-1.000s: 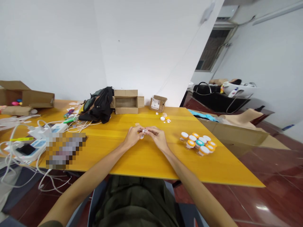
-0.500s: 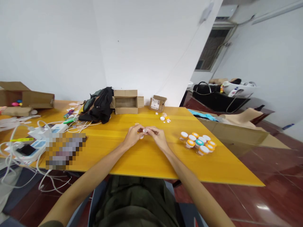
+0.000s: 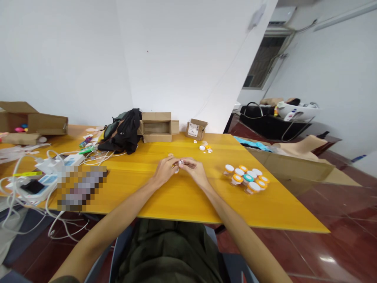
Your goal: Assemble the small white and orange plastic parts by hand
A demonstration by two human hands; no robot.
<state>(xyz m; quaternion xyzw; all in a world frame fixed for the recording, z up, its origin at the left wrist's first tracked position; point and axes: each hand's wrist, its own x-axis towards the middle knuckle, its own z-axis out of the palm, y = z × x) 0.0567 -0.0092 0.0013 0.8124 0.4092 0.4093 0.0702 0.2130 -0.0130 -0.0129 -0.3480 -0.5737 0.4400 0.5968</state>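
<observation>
Over the middle of the table, my left hand (image 3: 165, 169) and my right hand (image 3: 194, 169) meet fingertip to fingertip. Both pinch a small white piece with dark markings (image 3: 180, 162); its exact kind is too small to make out. Just below the left fingertips shows a bit of another pale thing (image 3: 176, 171), mostly hidden by that hand. To the right of my right hand stands a cluster of several small clear jars with white, orange and teal lids (image 3: 248, 178). Beyond the hands lie a white lid (image 3: 202, 148) and small white and orange pieces (image 3: 209, 150).
An open cardboard box (image 3: 157, 137), a smaller carton (image 3: 196, 129) and a black bag (image 3: 126, 135) stand along the wall. On the left are power strips (image 3: 48, 181) with tangled white cables and a blurred-out flat object (image 3: 82, 188). The yellow table (image 3: 182, 204) ends at the right.
The small white piece has turned slightly between my fingertips, and my right fingers have shifted a little to the left over it. Everything else stays where it was.
</observation>
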